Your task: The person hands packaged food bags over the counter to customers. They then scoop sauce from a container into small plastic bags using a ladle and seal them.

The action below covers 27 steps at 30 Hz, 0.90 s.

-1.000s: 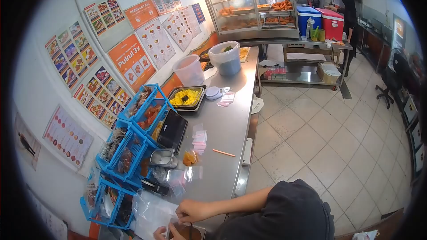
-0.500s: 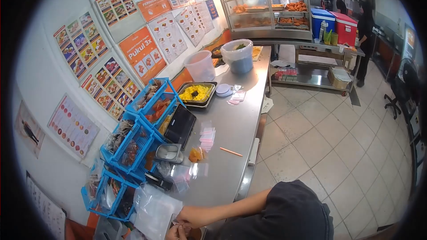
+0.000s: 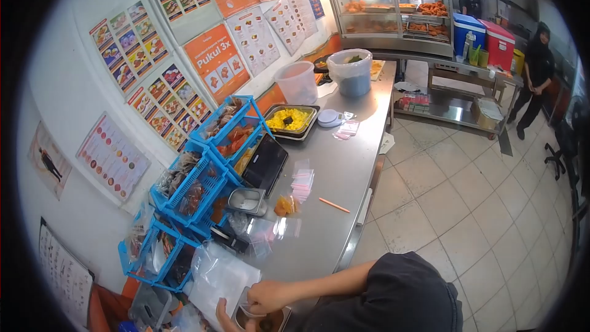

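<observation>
My right hand (image 3: 268, 296) comes in from the right at the bottom edge, fingers curled on the edge of a small clear plastic bag (image 3: 241, 303). My left hand (image 3: 228, 320) is beside it, partly cut off by the frame, with a finger raised along the bag's other side; it appears to hold the bag too. Just beneath the hands is a metal container (image 3: 279, 320) with something dark in it, mostly hidden. A stack of clear plastic bags (image 3: 222, 273) lies against the hands on the left.
Blue baskets (image 3: 193, 193) of packets line the wall. On the steel table (image 3: 332, 233) lie small pink-white sachets (image 3: 302, 184), an orange stick (image 3: 334, 205), a scale (image 3: 330, 117) and a tray of yellow food (image 3: 289, 119). A person (image 3: 539, 77) stands behind, right of the lit food cabinet (image 3: 393, 15).
The view has shifted, so the table sits further right and lower. My hands have moved apart from a close pinch, and a left finger now points up. The person at the back has come into fuller view.
</observation>
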### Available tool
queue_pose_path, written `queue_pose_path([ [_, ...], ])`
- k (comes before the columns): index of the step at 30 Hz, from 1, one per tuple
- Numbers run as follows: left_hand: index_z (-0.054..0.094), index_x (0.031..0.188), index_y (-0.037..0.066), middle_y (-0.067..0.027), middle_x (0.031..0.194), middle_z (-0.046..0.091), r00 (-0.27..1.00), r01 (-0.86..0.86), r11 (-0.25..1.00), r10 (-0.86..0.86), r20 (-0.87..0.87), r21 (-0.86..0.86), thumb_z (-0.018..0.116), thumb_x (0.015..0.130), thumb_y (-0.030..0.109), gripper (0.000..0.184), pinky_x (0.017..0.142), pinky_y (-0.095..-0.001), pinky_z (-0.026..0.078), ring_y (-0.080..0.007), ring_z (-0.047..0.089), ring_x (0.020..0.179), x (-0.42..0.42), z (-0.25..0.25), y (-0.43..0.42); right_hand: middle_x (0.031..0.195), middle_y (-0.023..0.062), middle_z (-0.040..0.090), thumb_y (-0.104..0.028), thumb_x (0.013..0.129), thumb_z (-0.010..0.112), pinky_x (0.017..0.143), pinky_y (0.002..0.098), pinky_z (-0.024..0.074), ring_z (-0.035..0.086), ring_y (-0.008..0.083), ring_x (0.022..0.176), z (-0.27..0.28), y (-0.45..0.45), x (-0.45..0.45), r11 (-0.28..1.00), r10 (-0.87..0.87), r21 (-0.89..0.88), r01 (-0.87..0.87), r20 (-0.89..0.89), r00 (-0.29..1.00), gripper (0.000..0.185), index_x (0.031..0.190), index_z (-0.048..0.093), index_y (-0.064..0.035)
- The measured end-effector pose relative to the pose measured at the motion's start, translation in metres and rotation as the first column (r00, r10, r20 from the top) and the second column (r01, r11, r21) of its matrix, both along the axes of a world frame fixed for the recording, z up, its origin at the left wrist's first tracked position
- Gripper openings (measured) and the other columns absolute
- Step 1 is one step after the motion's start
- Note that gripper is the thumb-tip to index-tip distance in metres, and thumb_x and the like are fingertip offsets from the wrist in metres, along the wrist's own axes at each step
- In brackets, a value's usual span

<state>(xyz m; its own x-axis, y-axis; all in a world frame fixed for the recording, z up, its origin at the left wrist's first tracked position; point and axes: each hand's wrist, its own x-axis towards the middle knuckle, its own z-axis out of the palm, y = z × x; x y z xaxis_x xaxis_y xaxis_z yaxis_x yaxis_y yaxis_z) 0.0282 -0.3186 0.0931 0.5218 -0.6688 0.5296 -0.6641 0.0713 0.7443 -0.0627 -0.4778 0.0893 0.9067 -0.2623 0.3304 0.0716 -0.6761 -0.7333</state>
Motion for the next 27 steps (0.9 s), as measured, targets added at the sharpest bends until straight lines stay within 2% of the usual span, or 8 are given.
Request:
queue_pose_path([
  [3,0.036,0.12,-0.001,-0.0163,0.105,0.049,0.937,0.05,0.958,-0.144,0.319,0.284,0.064,0.074,0.016,0.056,0.068,-0.0322,0.044,-0.0186,0.05,0.083,-0.031,0.027,-0.002,0.062,0.0152,0.058,-0.026,0.069,0.057,0.053,0.0407,0.0427,0.057,0.0308,0.057,0.004,-0.008,0.007,0.871,0.421,0.322,-0.37,-0.103,0.901,0.026,0.065,0.06,0.0001],
  [6,0.034,0.124,-0.002,-0.017,0.109,0.046,0.987,-0.158,0.854,0.137,0.079,0.495,0.064,0.077,0.02,0.06,0.082,-0.0334,0.042,-0.0199,0.047,0.099,-0.012,-0.019,0.003,0.067,0.0138,0.057,-0.027,0.069,0.06,0.055,0.0405,0.0428,0.055,0.0322,0.06,0.005,-0.011,0.01,0.845,0.517,0.275,-0.459,-0.198,0.833,0.025,0.071,0.061,-0.0017],
  [8,0.033,0.125,-0.001,-0.0175,0.111,0.045,0.984,-0.157,0.89,0.175,-0.003,0.429,0.064,0.077,0.021,0.062,0.084,-0.0342,0.041,-0.0206,0.046,0.101,-0.002,-0.036,0.007,0.074,0.0106,0.056,-0.022,0.071,0.062,0.061,0.0371,0.0413,0.052,0.0265,0.067,0.006,-0.003,0.008,0.98,0.184,0.055,-0.192,0.123,0.975,0.018,0.075,0.061,-0.0042],
  [11,0.029,0.129,0.001,-0.0193,0.117,0.043,0.939,-0.168,0.954,0.232,-0.255,0.249,0.063,0.078,0.023,0.065,0.089,-0.0366,0.037,-0.0225,0.044,0.107,0.008,-0.052,0.016,0.081,0.0084,0.056,-0.019,0.071,0.063,0.074,0.037,0.0384,0.049,0.0249,0.084,0.014,0.01,0.009,0.942,0.303,-0.044,-0.331,0.533,0.79,0.015,0.079,0.06,-0.0065],
  [16,0.033,0.12,-0.002,-0.0177,0.112,0.041,0.928,-0.373,0.922,0.372,0.031,0.108,0.064,0.075,0.027,0.061,0.09,-0.037,0.035,-0.026,0.043,0.105,-0.017,-0.036,0.005,0.084,0.0085,0.055,-0.01,0.064,0.062,0.081,0.0389,0.0376,0.047,0.0286,0.094,0.006,0.022,0.011,0.917,0.398,-0.068,-0.393,0.209,0.893,0.017,0.08,0.061,-0.0044],
  [20,0.036,0.112,-0.003,-0.0165,0.108,0.04,0.843,-0.473,0.881,0.459,0.281,-0.021,0.065,0.073,0.031,0.06,0.09,-0.0373,0.033,-0.0288,0.042,0.102,-0.024,-0.025,-0.013,0.108,0.0088,0.057,-0.012,0.069,0.063,0.102,0.0534,0.017,0.022,0.0423,0.128,0.017,0.023,0.001,0.942,0.335,-0.092,-0.322,0.198,0.921,0.009,0.075,0.061,-0.0052],
  [23,0.039,0.111,-0.006,-0.0195,0.109,0.042,0.787,-0.526,0.849,0.509,0.35,-0.052,0.06,0.075,0.03,0.055,0.089,-0.0415,0.035,-0.0325,0.043,0.101,-0.019,-0.035,-0.004,0.097,0.0149,0.058,-0.012,0.071,0.062,0.104,0.055,0.0148,0.045,0.0376,0.112,0.037,0.01,0.0,0.88,0.464,-0.129,-0.458,0.021,0.886,0.014,0.082,0.061,-0.0039],
  [27,0.04,0.111,-0.003,-0.0196,0.108,0.041,0.806,-0.577,0.815,0.578,0.128,-0.052,0.067,0.066,0.014,0.055,0.089,-0.0382,0.034,-0.0322,0.042,0.102,-0.022,-0.014,0.011,0.099,0.0185,0.056,-0.013,0.076,0.061,0.089,0.0423,0.0369,0.048,0.0367,0.102,0.042,-0.016,0.006,0.984,0.126,0.081,-0.161,0.327,0.937,0.022,0.094,0.057,-0.0011],
])
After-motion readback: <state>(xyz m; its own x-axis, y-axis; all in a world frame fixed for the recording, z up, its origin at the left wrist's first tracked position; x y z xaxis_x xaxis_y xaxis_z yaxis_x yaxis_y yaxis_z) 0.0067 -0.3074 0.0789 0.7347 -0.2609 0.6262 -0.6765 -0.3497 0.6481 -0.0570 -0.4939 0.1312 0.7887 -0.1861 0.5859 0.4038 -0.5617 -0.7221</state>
